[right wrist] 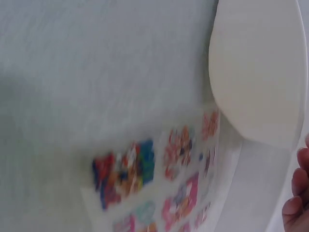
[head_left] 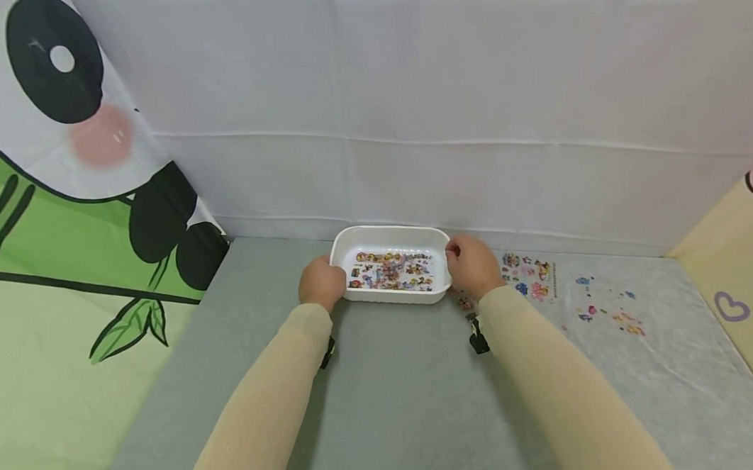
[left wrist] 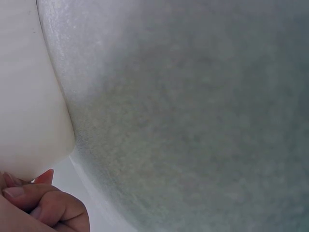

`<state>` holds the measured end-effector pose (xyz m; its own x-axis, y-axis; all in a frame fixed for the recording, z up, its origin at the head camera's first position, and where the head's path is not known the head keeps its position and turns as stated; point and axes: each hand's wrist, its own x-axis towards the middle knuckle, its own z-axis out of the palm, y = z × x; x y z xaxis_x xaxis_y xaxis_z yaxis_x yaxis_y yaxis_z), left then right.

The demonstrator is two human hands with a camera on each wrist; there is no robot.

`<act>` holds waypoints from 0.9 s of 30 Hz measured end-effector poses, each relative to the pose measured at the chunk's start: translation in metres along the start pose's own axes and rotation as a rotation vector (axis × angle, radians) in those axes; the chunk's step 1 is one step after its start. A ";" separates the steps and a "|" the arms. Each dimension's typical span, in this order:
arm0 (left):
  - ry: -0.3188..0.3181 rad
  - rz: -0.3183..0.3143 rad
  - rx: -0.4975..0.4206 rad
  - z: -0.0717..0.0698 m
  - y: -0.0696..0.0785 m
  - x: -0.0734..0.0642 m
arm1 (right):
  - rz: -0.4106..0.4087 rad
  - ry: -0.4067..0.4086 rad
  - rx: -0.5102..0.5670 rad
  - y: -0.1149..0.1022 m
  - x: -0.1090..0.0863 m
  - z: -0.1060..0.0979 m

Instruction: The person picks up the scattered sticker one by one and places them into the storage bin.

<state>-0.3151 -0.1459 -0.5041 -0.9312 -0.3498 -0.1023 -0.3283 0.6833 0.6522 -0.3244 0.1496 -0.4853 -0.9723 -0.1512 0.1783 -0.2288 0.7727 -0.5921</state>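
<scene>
A white rectangular plastic tray (head_left: 394, 297) with rounded corners sits near the back of the grey table, with colourful sticker sheets (head_left: 391, 270) lying inside it. My left hand (head_left: 322, 283) grips the tray's left end, and in the left wrist view its curled fingers (left wrist: 58, 208) show just under the tray wall (left wrist: 34, 106). At the opposite end, my right hand (head_left: 474, 264) pinches the rim. The right wrist view catches only those fingertips (right wrist: 299, 181) at its edge, beside the tray's outer side (right wrist: 260, 72).
Right of the tray, a clear sticker sheet (head_left: 535, 278) lies flat, partly behind my right hand. Farther right is another sheet with scattered small stickers (head_left: 610, 308). A white cloth wall (head_left: 447, 118) rises behind; a cartoon-printed cloth (head_left: 130, 290) borders the left.
</scene>
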 end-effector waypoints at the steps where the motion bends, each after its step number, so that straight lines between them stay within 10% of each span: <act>1: 0.003 0.004 0.003 0.001 -0.001 0.001 | 0.005 0.003 0.002 0.002 0.000 -0.002; 27: -0.034 -0.025 -0.026 -0.002 0.001 0.001 | 0.051 -0.038 -0.023 0.044 -0.006 -0.052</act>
<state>-0.3160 -0.1469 -0.5027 -0.9278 -0.3442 -0.1443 -0.3479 0.6576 0.6683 -0.3261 0.2163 -0.4717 -0.9839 -0.1342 0.1179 -0.1779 0.7940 -0.5813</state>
